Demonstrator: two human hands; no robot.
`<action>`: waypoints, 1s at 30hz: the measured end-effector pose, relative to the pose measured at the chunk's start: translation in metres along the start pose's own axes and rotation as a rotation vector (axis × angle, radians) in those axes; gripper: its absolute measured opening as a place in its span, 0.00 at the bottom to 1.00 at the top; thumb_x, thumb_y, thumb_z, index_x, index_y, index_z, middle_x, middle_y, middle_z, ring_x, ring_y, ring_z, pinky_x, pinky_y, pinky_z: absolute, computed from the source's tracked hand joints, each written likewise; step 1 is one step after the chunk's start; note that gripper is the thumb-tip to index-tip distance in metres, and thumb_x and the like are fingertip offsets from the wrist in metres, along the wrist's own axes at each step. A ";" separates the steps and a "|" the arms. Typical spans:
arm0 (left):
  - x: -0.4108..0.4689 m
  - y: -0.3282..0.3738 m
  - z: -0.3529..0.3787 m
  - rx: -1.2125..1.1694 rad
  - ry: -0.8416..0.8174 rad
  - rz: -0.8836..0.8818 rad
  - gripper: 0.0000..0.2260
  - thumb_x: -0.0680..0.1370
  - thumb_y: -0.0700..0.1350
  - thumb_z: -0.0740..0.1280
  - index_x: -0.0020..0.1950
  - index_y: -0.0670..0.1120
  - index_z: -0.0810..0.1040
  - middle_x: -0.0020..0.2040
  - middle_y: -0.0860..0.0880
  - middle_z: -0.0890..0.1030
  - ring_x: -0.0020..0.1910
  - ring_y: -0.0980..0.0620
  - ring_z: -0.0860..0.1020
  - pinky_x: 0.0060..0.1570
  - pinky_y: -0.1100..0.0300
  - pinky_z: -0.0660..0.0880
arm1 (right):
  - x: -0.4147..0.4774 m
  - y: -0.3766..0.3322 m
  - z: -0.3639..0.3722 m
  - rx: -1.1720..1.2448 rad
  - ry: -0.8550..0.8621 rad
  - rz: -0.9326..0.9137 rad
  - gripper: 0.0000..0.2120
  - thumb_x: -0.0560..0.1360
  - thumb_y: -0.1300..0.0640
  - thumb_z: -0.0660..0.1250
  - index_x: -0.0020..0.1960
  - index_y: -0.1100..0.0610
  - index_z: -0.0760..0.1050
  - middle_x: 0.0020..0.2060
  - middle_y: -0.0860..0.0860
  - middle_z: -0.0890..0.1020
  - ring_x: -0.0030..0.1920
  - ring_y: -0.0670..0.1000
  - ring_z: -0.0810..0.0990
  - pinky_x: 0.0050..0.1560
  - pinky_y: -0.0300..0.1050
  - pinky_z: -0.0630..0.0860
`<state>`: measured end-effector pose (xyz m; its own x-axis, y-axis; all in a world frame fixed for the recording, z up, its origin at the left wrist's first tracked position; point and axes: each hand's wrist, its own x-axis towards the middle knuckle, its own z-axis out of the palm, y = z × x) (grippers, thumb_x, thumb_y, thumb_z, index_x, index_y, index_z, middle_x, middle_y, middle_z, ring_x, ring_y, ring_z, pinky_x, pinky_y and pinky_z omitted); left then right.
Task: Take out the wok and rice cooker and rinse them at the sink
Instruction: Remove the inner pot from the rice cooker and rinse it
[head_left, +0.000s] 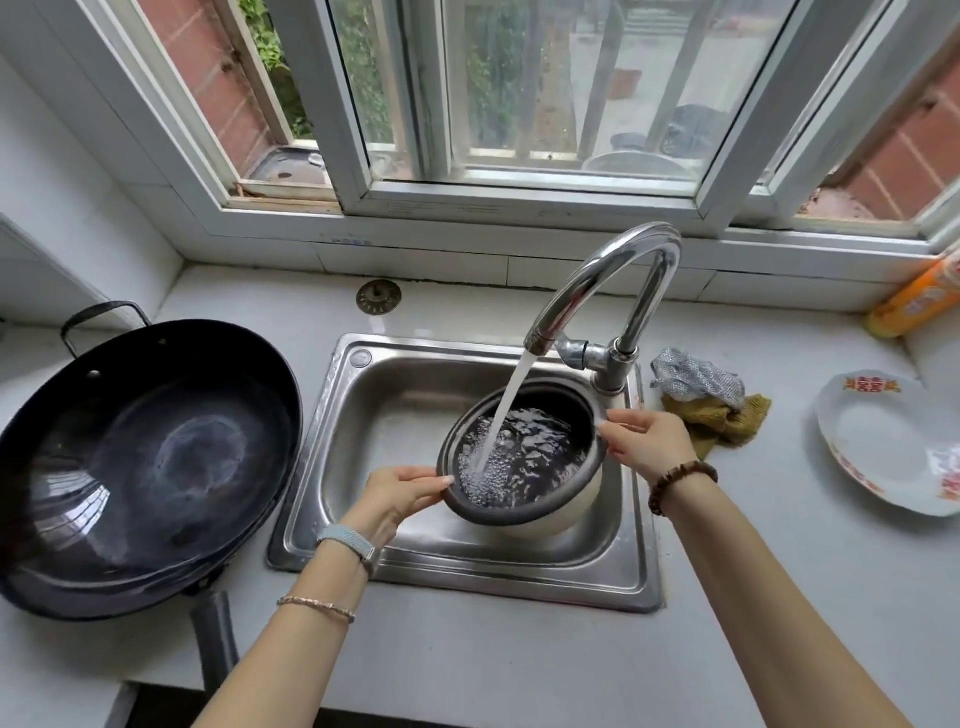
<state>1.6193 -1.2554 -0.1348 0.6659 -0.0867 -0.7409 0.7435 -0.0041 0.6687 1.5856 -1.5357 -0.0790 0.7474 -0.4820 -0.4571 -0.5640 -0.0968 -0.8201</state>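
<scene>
Both hands, left hand (400, 493) and right hand (647, 441), are pinching the rice cooker pot (524, 457) by its rim under the faucet (597, 291) in the sink (363, 374); holding it level should be keeping splashes inside.

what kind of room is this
Most likely a home kitchen: a steel sink with a running tap, a wok on the counter beside it, and a rice cooker pot under the stream.

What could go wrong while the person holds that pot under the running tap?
1. The left hand and right hand pinch only the rim of the tilted pot; as water fills it, it may slip into the sink.
2. The strong stream from the tap could splash onto the counter.
3. The handle of the wok sticks out past the counter edge near the left forearm; a bump might shift it.
</scene>
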 end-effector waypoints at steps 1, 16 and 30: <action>-0.003 0.004 -0.002 -0.019 0.004 0.013 0.09 0.70 0.29 0.73 0.49 0.31 0.79 0.37 0.39 0.84 0.36 0.50 0.84 0.40 0.65 0.81 | 0.001 0.004 -0.001 -0.005 -0.006 0.034 0.15 0.71 0.61 0.74 0.56 0.64 0.79 0.39 0.55 0.81 0.42 0.52 0.79 0.55 0.49 0.78; -0.076 0.075 -0.001 0.163 0.237 0.417 0.11 0.68 0.33 0.76 0.39 0.46 0.78 0.34 0.48 0.80 0.35 0.55 0.79 0.35 0.71 0.76 | -0.035 0.045 0.048 0.074 -0.257 0.465 0.10 0.74 0.69 0.66 0.35 0.63 0.73 0.25 0.56 0.75 0.24 0.49 0.74 0.26 0.37 0.75; -0.105 0.127 0.004 0.518 0.308 0.540 0.12 0.65 0.40 0.79 0.47 0.44 0.83 0.44 0.46 0.84 0.43 0.50 0.82 0.51 0.54 0.80 | -0.076 0.050 0.102 0.316 -0.503 0.666 0.12 0.77 0.65 0.63 0.35 0.60 0.69 0.20 0.52 0.77 0.17 0.44 0.71 0.21 0.33 0.68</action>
<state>1.6436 -1.2509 0.0286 0.9681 0.0692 -0.2409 0.2420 -0.5081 0.8266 1.5361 -1.4148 -0.1206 0.4071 0.0934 -0.9086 -0.8685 0.3476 -0.3534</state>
